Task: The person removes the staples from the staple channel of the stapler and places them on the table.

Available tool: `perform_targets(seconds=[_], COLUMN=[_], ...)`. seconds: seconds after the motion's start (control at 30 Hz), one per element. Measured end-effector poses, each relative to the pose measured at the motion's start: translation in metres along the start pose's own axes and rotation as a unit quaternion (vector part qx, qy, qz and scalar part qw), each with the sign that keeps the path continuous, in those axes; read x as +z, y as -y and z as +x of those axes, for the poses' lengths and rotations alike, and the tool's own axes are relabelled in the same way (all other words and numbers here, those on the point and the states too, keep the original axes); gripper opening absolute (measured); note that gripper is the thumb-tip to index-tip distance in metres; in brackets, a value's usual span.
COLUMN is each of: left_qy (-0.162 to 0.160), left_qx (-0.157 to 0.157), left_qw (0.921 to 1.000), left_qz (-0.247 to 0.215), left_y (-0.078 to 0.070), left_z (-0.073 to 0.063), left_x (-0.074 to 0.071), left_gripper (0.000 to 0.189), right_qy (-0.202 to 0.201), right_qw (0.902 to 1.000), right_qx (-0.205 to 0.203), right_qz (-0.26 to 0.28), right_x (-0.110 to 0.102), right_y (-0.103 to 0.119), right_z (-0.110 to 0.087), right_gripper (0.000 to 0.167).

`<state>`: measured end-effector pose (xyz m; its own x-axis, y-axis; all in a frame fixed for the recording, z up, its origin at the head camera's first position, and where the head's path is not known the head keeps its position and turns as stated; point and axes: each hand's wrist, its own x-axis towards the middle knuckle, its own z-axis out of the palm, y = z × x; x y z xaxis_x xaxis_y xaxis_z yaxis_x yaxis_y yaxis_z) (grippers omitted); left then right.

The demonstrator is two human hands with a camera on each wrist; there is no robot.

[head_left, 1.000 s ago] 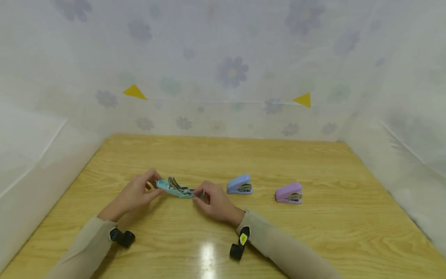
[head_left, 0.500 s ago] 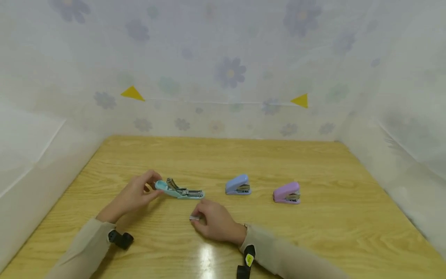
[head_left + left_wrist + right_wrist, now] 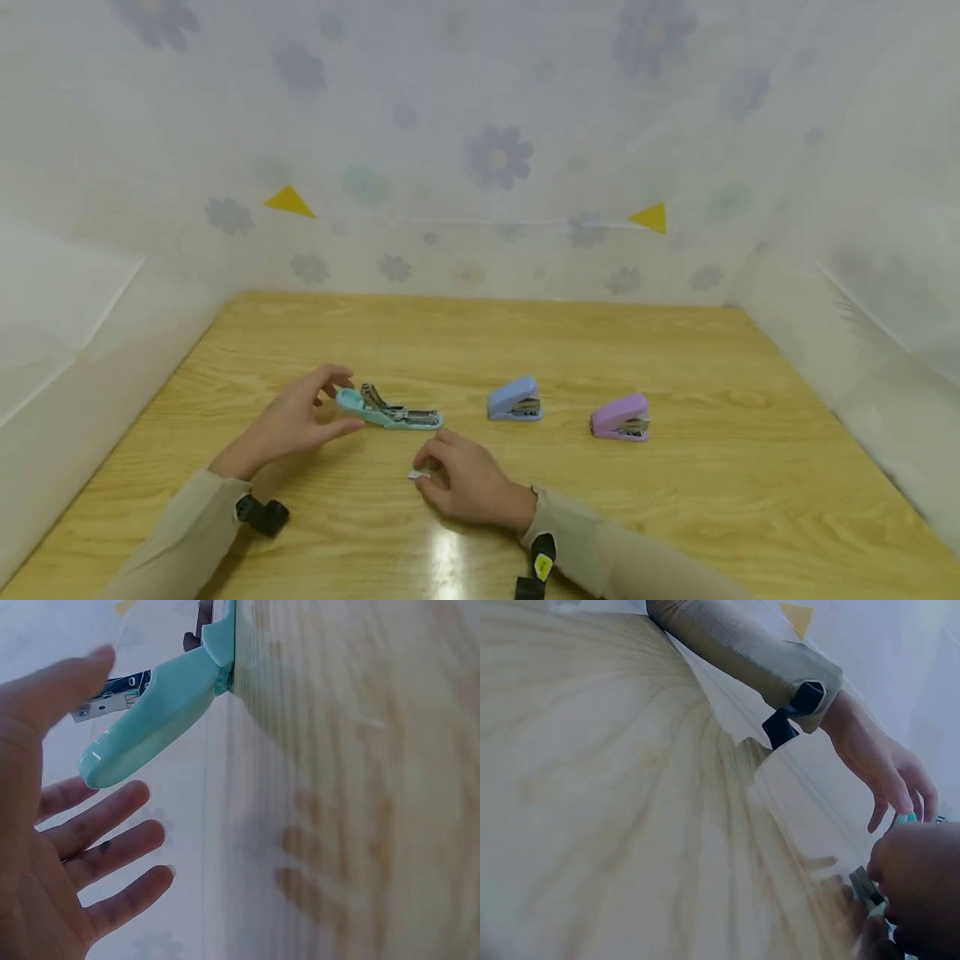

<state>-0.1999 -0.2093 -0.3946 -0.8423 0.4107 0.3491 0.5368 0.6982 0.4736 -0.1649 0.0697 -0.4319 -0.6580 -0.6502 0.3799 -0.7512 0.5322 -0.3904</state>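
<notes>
compared with 1 second ago, the right hand [image 3: 472,483] has moved off the metal end of the light green stapler [image 3: 386,417] and come nearer the person; the left hand [image 3: 288,425] has loosened from the stapler's other end.

head view: the green stapler lies opened out on the wooden table [image 3: 675,350], in front of the hands and between them, its long metal tray bare to the right and a 2nd metal part tilted up near the middle. the right hand pinches a small pale strip [image 3: 417,475] between thumb and finger, just on the near side of the stapler. the left hand is spread around the raised green end, thumb and fingers apart. to the right stand 2 more staplers, a blue stapler [image 3: 513,400] and a purple stapler [image 3: 621,417], well apart from the hands.

left wrist view: the left thumb and fingers are spread beside the tilted green end; whether the thumb touches it, i cannot tell.

right wrist view: the right hand is dark at the edge, the strip sticking out of its pinch. beyond it, the left hand hangs over a bit of green.
</notes>
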Motion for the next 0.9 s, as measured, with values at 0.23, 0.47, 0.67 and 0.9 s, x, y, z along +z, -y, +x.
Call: perform_targets(seconds=[0.23, 0.47, 0.67, 0.9], left_qy=[-0.052, -0.086, -0.107, -0.125], left_qx=[0.036, 0.078, 0.08, 0.08], left_qw=[0.9976, 0.992, 0.9894, 0.9862], left_qz=[0.03, 0.05, 0.057, 0.072], left_y=[0.001, 0.0, -0.002, -0.01], left_z=[-0.005, -0.004, -0.001, 0.007], left_x=[0.001, 0.003, 0.006, 0.013], left_gripper=[0.066, 0.068, 0.069, 0.068], right_qy=[-0.024, -0.059, -0.115, -0.191], right_qw=[0.9957, 0.9894, 0.9874, 0.9768], right_qx=[-0.029, -0.045, -0.043, -0.062], right_qz=[0.085, 0.125, 0.099, 0.076], right_x=[-0.001, -0.008, -0.017, -0.03], right_y=[-0.013, -0.034, -0.051, -0.07], right_z=[-0.009, -0.018, -0.028, -0.038], right_gripper=[0.011, 0.014, 0.017, 0.018])
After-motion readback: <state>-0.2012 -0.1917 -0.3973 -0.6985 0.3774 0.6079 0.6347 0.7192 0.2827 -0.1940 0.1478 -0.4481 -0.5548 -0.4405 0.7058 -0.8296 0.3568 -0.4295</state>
